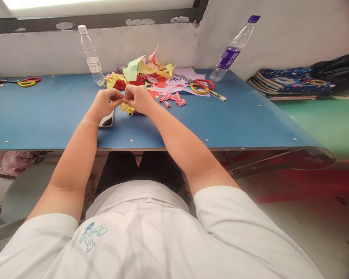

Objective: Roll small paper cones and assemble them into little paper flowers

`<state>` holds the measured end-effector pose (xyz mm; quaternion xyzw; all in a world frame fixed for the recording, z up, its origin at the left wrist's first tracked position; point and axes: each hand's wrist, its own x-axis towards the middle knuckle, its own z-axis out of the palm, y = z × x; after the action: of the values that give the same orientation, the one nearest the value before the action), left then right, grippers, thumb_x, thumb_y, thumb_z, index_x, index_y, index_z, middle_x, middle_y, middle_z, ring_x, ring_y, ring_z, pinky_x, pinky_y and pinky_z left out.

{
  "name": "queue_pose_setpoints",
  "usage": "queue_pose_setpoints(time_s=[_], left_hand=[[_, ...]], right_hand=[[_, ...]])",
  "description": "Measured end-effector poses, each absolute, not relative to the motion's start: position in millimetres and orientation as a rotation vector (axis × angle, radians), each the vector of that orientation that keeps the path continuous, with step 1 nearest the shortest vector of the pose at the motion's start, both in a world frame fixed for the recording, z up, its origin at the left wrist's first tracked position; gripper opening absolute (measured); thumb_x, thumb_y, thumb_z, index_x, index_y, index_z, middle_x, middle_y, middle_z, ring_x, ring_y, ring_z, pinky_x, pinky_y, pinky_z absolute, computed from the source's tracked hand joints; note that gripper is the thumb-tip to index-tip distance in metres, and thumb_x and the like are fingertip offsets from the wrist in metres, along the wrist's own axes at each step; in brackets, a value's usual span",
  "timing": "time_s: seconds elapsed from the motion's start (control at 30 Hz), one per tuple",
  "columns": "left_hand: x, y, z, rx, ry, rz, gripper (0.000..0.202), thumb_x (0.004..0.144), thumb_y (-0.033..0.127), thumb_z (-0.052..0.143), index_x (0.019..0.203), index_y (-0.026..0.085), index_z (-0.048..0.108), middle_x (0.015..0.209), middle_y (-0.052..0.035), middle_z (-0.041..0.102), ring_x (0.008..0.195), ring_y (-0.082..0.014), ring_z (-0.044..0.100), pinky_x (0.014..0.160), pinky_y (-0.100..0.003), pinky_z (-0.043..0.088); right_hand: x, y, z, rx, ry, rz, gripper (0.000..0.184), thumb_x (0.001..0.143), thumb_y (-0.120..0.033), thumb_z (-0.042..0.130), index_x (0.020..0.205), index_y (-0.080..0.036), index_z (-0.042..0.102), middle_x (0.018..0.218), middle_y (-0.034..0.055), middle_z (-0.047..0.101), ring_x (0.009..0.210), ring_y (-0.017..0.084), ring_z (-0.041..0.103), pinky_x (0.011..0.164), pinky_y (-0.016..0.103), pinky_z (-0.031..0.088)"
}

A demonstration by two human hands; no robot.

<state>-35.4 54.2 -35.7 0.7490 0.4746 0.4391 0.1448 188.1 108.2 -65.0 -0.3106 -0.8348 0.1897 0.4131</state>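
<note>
Over the blue table, my left hand (105, 104) and my right hand (139, 98) meet fingertip to fingertip, both closed in a pinch. Whatever small piece they hold between them is mostly hidden by the fingers. Just behind and below the fingertips lie bits of yellow folded paper (130, 110) and a trace of blue. Beyond my hands rises a heap of crumpled coloured paper (130, 70), in yellow, red, pink and pale green. Several small pink paper cones (180, 102) lie to the right of my right hand. A phone (107, 121) rests partly under my left wrist.
A clear bottle (93, 64) stands back left, and a purple-labelled bottle (229, 58) back right. Scissors (202, 86) with red and yellow handles lie on lilac paper (187, 73). Another pair of scissors (27, 82) is far left. The table's front edge (186, 148) is before my lap.
</note>
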Motion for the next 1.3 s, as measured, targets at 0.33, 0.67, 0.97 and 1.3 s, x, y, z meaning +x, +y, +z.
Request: queue_pose_setpoints(time_s=[0.33, 0.67, 0.97, 1.3], left_hand=[[-40.1, 46.9, -31.5, 2.238, 1.417, 1.146, 0.004, 0.093, 0.027, 0.087, 0.093, 0.027, 0.090, 0.100, -0.0065, 0.091, 0.092, -0.0255, 0.076, 0.097, -0.044, 0.066], [-41.2, 45.4, -30.9, 2.262, 1.402, 1.069, 0.008, 0.095, 0.026, 0.086, 0.099, 0.026, 0.093, 0.102, -0.0062, 0.090, 0.096, -0.0269, 0.078, 0.102, -0.043, 0.065], [-49.1, 53.0, -35.9, 2.323, 1.373, 1.078, 0.008, 0.096, 0.032, 0.088, 0.101, 0.028, 0.093, 0.103, -0.0069, 0.087, 0.096, -0.0277, 0.074, 0.103, -0.044, 0.063], [-44.1, 55.1, -37.2, 2.286, 1.376, 1.149, 0.011, 0.091, 0.021, 0.088, 0.098, 0.028, 0.092, 0.095, -0.0044, 0.085, 0.087, -0.0249, 0.069, 0.093, -0.044, 0.061]], right_hand=[[187.3, 89.9, -51.8, -0.892, -2.159, 0.413, 0.022, 0.097, -0.011, 0.085, 0.092, -0.025, 0.069, 0.102, 0.0043, 0.087, 0.100, 0.027, 0.079, 0.101, 0.043, 0.066], [189.5, 91.2, -51.4, -0.876, -2.185, 0.446, 0.014, 0.094, -0.014, 0.085, 0.090, -0.023, 0.074, 0.101, 0.0050, 0.089, 0.101, 0.028, 0.080, 0.101, 0.046, 0.068], [190.0, 97.5, -56.5, -0.761, -2.173, 0.543, 0.014, 0.104, -0.017, 0.084, 0.103, -0.025, 0.073, 0.101, 0.0015, 0.085, 0.101, 0.026, 0.077, 0.105, 0.045, 0.068], [188.4, 102.7, -59.5, -0.787, -2.162, 0.449, 0.036, 0.096, -0.011, 0.084, 0.093, -0.031, 0.053, 0.097, 0.0012, 0.078, 0.096, 0.027, 0.070, 0.105, 0.049, 0.068]])
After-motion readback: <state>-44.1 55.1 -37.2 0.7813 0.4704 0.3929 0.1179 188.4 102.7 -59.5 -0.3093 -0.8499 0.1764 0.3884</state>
